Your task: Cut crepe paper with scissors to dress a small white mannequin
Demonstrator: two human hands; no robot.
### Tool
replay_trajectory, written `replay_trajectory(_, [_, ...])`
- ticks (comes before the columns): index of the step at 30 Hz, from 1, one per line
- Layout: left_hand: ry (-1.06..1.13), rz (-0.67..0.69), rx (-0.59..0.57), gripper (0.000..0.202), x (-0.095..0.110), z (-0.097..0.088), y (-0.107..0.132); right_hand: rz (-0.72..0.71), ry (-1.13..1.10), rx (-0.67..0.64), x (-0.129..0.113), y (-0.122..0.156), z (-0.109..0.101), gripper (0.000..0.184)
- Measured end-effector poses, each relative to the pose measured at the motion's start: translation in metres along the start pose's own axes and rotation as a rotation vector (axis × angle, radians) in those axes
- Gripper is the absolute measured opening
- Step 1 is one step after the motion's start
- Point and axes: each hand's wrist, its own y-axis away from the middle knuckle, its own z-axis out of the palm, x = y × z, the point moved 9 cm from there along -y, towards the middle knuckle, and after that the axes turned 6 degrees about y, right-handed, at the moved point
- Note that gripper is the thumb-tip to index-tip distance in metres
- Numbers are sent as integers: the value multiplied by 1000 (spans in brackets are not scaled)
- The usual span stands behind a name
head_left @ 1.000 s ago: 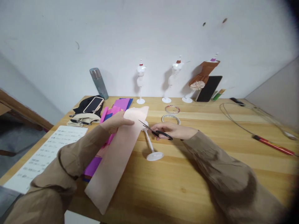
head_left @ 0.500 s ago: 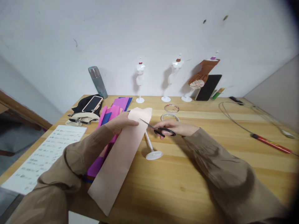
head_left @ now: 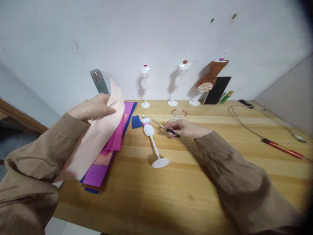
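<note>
While Sheet Is Raised, Scissors Wait

Above the tabletop, the left hand keeps its grip pinched on a peach paper sheet over a coloured stack. Beside 1 lying mannequin, the right hand grips scissors. Cutting would need sheet and blades together.

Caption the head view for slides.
Left hand holds a peach paper sheet over coloured papers; right hand grips black scissors beside a lying white mannequin.

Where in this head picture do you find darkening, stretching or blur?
Head view: black vignette in the right corners; wide-lens stretch enlarges and softens the left sleeve and right sleeve at the bottom; the lying mannequin throws a faint shadow on the table.
</note>
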Motion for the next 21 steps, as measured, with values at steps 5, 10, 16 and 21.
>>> replay_trajectory(5, [-261, 79, -67, 74, -30, 41, -22, 33, 238, 61, 3, -3, -3, 31])
replay_trajectory(10, [-494, 137, 80, 92, -41, 71, -25, 274, 890, 264, -3, 9, -21, 23])
replay_trajectory(16, [-377, 372, -153, 33, 9, 106, -30, 371, 1071, 265, -5, 13, -7, 29])
replay_trajectory(21, [-435, 421, -227, 35, 29, 146, -53, 385, 1129, 258, -9, 14, -3, 28])
